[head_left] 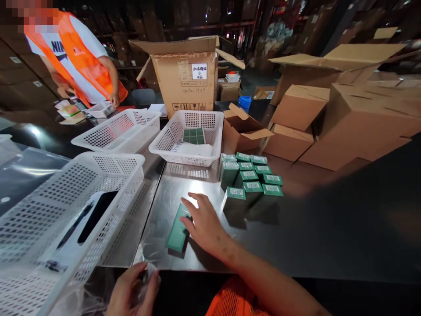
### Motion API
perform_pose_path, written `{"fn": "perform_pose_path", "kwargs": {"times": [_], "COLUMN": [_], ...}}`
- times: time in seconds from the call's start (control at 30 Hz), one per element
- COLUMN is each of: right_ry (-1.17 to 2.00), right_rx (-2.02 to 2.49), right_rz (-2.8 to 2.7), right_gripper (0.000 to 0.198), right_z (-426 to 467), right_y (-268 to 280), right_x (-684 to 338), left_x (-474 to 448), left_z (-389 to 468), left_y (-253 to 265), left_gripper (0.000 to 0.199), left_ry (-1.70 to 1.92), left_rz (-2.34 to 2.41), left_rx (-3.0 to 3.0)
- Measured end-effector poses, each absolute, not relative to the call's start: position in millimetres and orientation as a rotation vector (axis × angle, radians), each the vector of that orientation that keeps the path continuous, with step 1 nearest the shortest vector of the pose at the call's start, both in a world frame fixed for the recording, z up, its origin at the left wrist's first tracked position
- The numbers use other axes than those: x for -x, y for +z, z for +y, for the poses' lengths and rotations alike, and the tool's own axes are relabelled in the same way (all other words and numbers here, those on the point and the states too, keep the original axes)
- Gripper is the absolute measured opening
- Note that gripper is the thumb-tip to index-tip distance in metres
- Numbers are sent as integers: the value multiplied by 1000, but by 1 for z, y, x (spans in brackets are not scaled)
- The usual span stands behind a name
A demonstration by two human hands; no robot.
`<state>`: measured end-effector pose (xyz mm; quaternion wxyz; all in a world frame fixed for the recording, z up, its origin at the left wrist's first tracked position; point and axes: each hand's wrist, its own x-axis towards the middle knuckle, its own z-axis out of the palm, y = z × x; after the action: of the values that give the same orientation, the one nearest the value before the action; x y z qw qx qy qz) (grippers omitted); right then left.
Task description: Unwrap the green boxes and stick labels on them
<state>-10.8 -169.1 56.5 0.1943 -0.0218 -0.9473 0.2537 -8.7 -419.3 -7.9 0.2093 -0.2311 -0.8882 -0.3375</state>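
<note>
My right hand [204,224] is stretched out over the metal table with its fingers apart. Its thumb and fingertips are at the upper right side of a flat green box [178,230], and whether they touch it I cannot tell. At the table's front edge, my left hand [130,292] is curled round crumpled clear plastic film [149,267]. More film hangs below that hand on the left. Right of my right hand, several green boxes [250,175] stand on end in a close group, white barcode labels on top.
A white basket [187,158] beyond holds green boxes and paper. The near-left basket [131,162] contains a phone [98,215], a pen and paper. Another basket [115,131] stands behind. Cardboard boxes [289,140] line the right rear. A co-worker [82,57] in an orange vest stands far left.
</note>
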Motion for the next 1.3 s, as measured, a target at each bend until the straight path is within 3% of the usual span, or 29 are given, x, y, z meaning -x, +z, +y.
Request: {"fn": "perform_pose_path", "kwargs": {"times": [0.2,0.3,0.4,0.5,0.57,0.77,0.93,1.03,1.1,1.3], "right_ry": [-84,-200,171,652,800,883,976,1023,865,-152], "right_rx": [168,-43,-87,209,370,387,259,100,-19,197], "right_rz": [-2671,-2770,-2635,-2433,-2492,-2877,-3050,-2909,-2717,-2665], "right_gripper": [50,45,41,34,38,47,56,47,43,50], "right_z": [-100,-82,-93,-117,-134,-170,-187,-172,-148,-57], "right_y": [104,102,88,62,40,9,27,44,58,92], "right_x": [-41,-42,-41,-44,-49,-56,-49,-53,-59,-70], "left_x": [34,46,49,42,36,28,30,32,35,51], "left_z": [-375,-368,-369,-368,-364,-352,-359,-365,-370,-379], "left_y": [13,10,4,2,5,9,3,-3,-8,-19], "left_gripper": [55,57,52,51,56,70,65,60,58,48], "left_ry": [-360,-279,-285,-342,-365,-413,-419,-396,-398,-420], "left_rz": [-2469,-2501,-2512,-2560,-2613,-2692,-2705,-2666,-2626,-2503], "left_rx": [1221,1350,1354,1284,1244,1217,1188,1232,1269,1357]}}
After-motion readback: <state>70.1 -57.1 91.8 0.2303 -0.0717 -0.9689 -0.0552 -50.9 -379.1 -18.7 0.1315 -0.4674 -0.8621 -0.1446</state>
